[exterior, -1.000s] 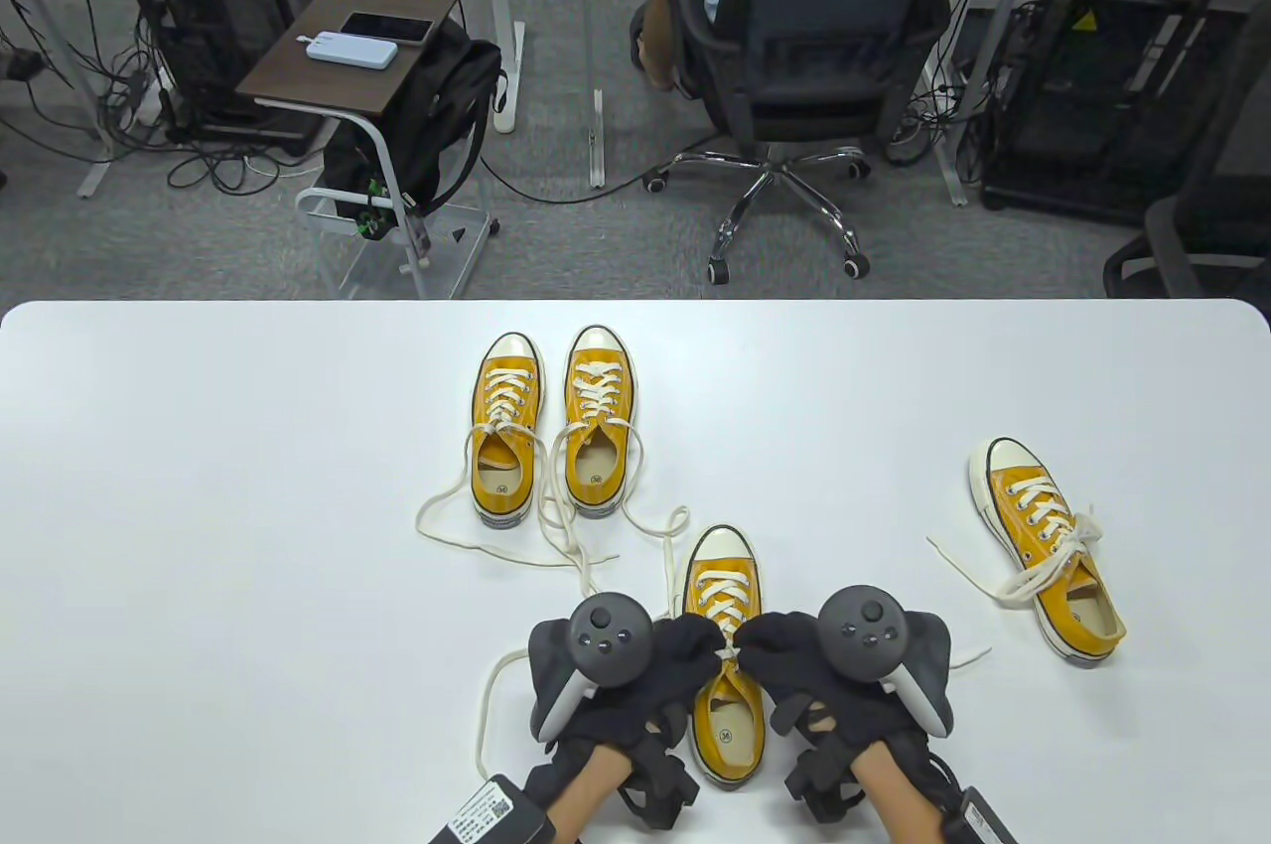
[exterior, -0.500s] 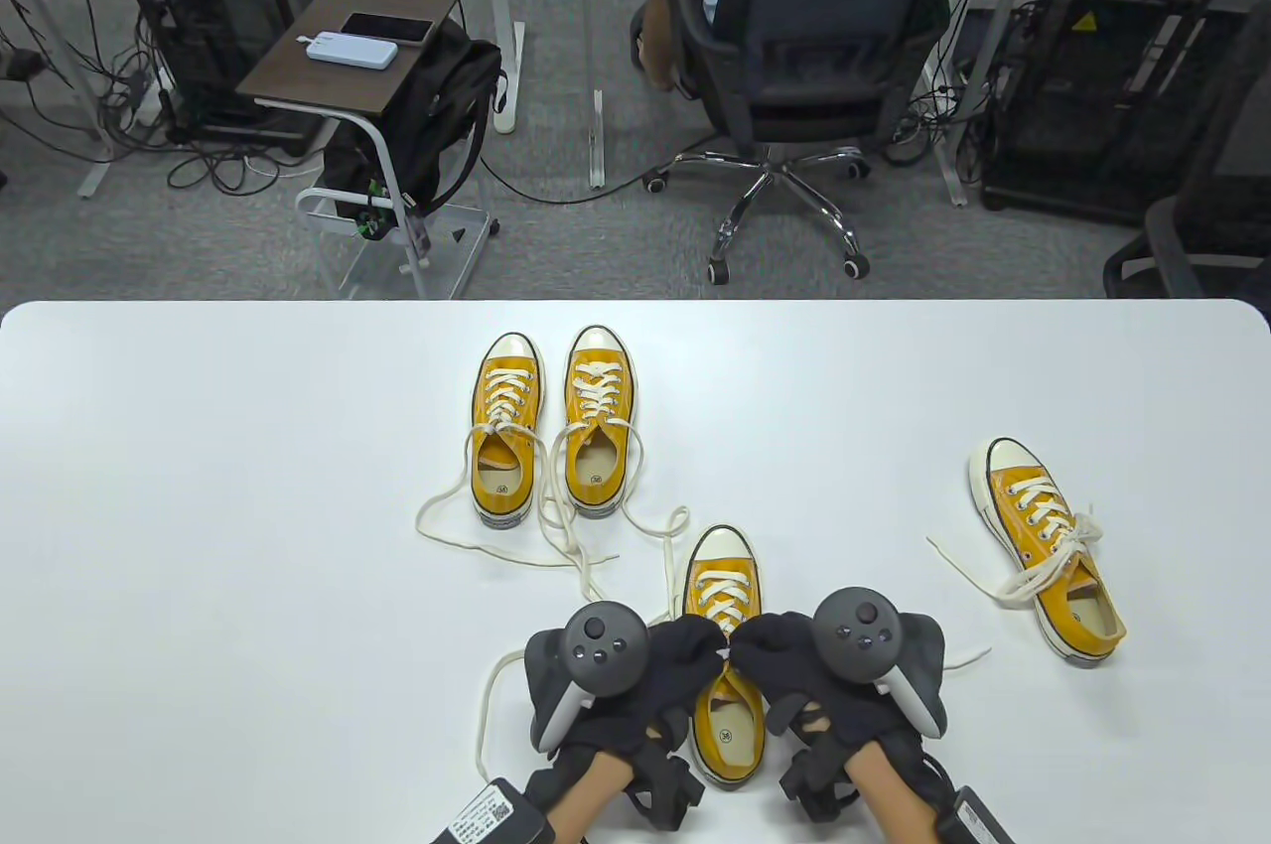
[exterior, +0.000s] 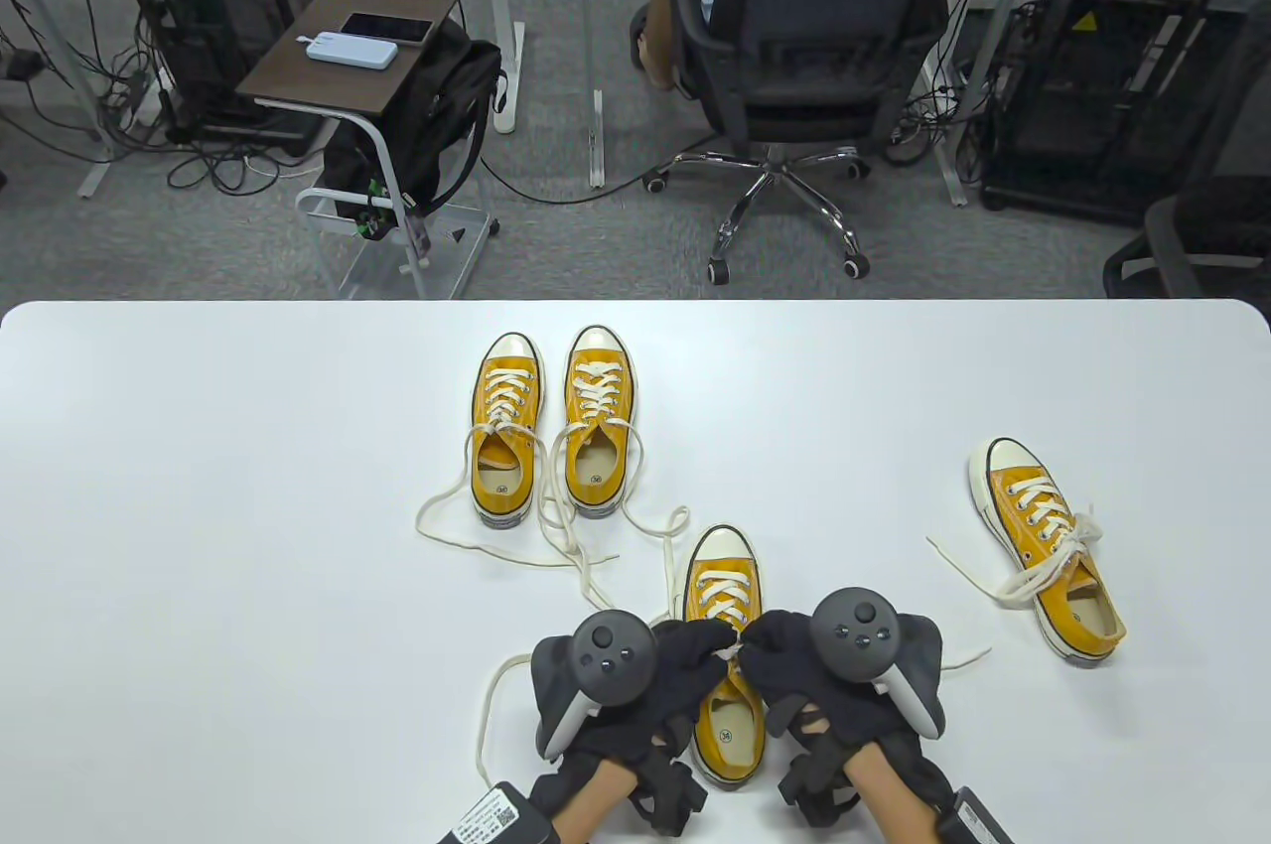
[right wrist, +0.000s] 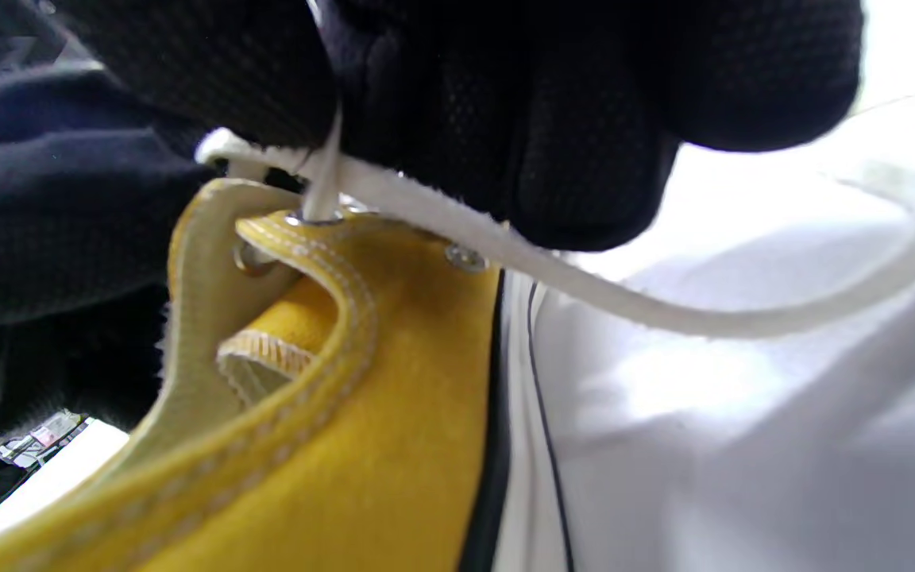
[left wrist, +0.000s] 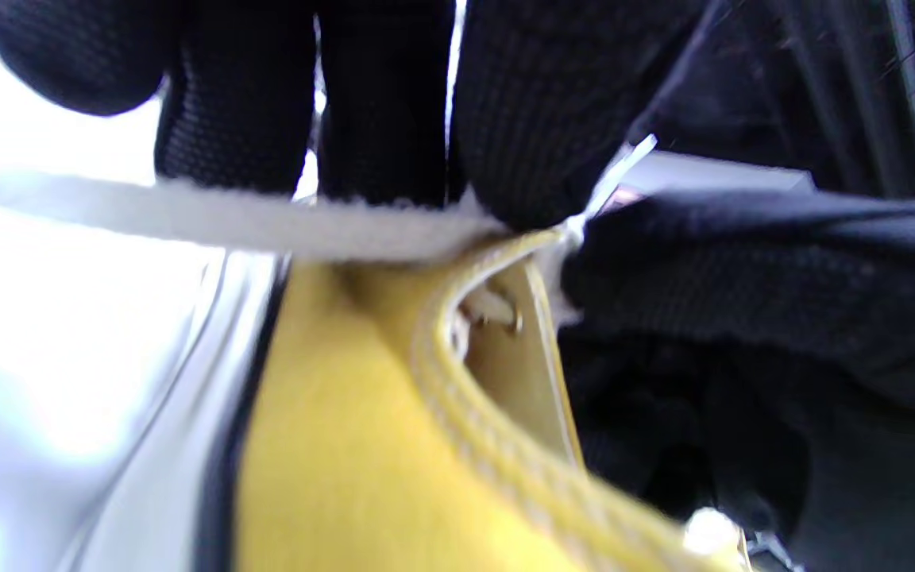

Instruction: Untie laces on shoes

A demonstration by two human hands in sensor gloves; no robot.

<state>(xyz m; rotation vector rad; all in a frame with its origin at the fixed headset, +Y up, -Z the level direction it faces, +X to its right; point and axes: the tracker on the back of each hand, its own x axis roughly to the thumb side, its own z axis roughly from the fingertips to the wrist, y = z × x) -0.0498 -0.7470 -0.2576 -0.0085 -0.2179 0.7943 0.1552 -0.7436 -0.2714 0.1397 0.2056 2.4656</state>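
A yellow canvas shoe [exterior: 727, 675] with white laces lies toe-away at the table's near middle. My left hand [exterior: 685, 650] and right hand [exterior: 775, 645] meet over its top eyelets, and each pinches the lace there. In the left wrist view my fingers [left wrist: 505, 143] hold the white lace [left wrist: 267, 218] above the shoe's collar [left wrist: 457, 381]. In the right wrist view my fingers [right wrist: 553, 135] hold the lace [right wrist: 584, 286] above the eyelets [right wrist: 461, 256]. The knot itself is hidden under the gloves. A loose lace end [exterior: 492, 705] trails left on the table.
Two yellow shoes [exterior: 551, 432] stand side by side further back, laces loose and spread on the white table [exterior: 199, 487]. Another yellow shoe [exterior: 1048, 546] with a tied bow lies at the right. Beyond the far edge are an office chair and a side cart.
Both hands stay at the shoe's top eyelets. The left hand has shifted slightly right and nearer; the lace between the fingertips shows a little more.
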